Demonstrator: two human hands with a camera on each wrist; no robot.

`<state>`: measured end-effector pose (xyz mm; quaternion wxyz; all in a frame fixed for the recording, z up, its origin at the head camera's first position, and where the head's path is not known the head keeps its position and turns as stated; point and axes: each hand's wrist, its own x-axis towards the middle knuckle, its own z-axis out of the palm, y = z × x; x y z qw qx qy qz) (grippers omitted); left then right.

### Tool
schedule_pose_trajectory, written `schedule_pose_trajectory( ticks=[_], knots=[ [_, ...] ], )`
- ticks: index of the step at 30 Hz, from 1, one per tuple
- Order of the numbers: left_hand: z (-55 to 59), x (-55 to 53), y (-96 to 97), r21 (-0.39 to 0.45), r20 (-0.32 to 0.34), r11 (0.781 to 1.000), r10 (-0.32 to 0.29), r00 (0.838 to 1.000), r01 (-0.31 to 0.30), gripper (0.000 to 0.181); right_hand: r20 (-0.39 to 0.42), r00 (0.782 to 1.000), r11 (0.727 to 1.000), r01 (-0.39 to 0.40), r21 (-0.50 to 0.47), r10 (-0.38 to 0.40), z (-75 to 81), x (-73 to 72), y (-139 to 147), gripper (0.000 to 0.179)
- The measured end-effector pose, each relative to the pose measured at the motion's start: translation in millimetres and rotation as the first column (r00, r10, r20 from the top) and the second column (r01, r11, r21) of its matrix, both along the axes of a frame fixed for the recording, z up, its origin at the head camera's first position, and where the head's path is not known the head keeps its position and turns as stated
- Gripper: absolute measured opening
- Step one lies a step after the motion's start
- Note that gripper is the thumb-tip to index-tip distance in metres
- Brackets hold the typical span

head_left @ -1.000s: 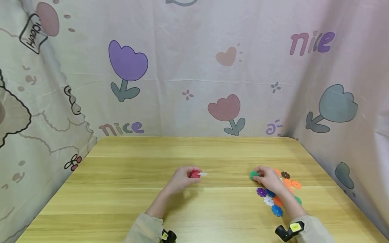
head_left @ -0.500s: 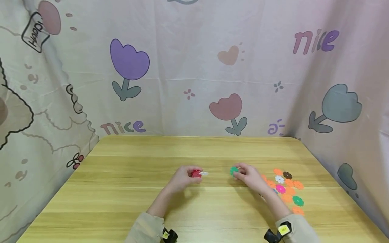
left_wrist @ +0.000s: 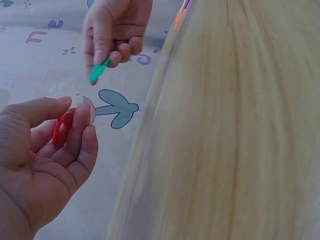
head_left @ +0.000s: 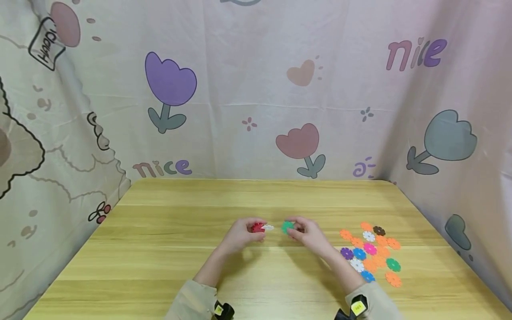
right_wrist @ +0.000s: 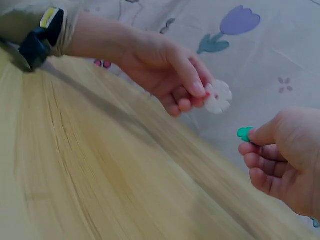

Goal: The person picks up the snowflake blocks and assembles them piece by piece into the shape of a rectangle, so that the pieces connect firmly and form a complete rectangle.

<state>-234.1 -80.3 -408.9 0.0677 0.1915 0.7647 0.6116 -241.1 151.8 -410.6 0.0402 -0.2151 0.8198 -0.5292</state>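
Observation:
My left hand pinches a red notched plastic disc between thumb and fingers, above the middle of the table. Joined to the red disc is a white notched disc, which sticks out toward the right, set crosswise to it. A green notched disc sits between the thumb and fingers of my right hand. That green disc faces the white one with a small gap between them. In the left wrist view the green disc appears edge-on beyond my left fingers.
Loose notched discs lie spread on the wooden table to the right, among them a purple disc, a pink disc, a brown disc and several orange ones. A printed curtain hangs behind the table.
My right hand has moved left from the loose discs, carrying the green disc close to the white one. The left hand has stayed nearly still with the red and white discs.

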Motion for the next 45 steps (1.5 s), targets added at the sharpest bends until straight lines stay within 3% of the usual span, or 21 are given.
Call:
schedule_pose_trajectory(
  ticks=[4, 11, 26, 29, 33, 37, 39, 45],
  knots=[
    [0.9, 1.9, 0.7, 0.014, 0.004, 1.000, -0.001, 1.000, 0.001, 0.033, 0.037, 0.999, 0.998, 0.006, -0.069, -0.003, 4.7, 4.5, -11, 0.036],
    [1.0, 1.1, -0.9, 0.014, -0.010, 1.000, -0.001, 1.000, 0.001, 0.034, 0.023, 1.000, 0.995, 0.018, -0.102, -0.016, 8.1, 8.5, -21, 0.032],
    [3.0, 2.3, -1.2, -0.032, -0.052, 0.999, -0.032, 0.998, 0.030, 0.034, -0.052, 0.998, 0.998, -0.021, -0.055, 0.018, 2.1, 9.2, -23, 0.029],
    [2.3, 1.9, -1.1, -0.040, -0.054, 0.999, -0.032, 0.998, 0.030, 0.033, -0.059, 0.998, 0.999, -0.017, -0.045, 0.015, 14.6, 17.6, -26, 0.027],
    [2.8, 2.1, 0.8, -0.043, -0.030, 0.999, -0.025, 0.999, 0.024, 0.027, -0.069, 0.998, 0.999, -0.011, -0.044, 0.008, 18.3, 20.7, -28, 0.026],
    [2.3, 0.8, 1.7, 0.005, 0.000, 0.999, -0.046, 0.999, 0.046, 0.020, -0.086, 0.996, 0.998, -0.004, -0.057, -0.001, 1.8, 11.4, -25, 0.028],
    [2.2, 0.2, 1.8, 0.028, 0.015, 0.998, -0.057, 0.998, 0.056, 0.020, -0.089, 0.996, 0.998, 0.004, -0.055, -0.009, 1.6, 11.6, -26, 0.029],
    [4.1, 0.3, 0.8, 0.034, 0.036, 0.996, -0.079, 0.996, 0.077, 0.019, -0.080, 0.997, 0.999, 0.019, -0.027, -0.021, 16.3, 22.2, -29, 0.027]
  ],
)
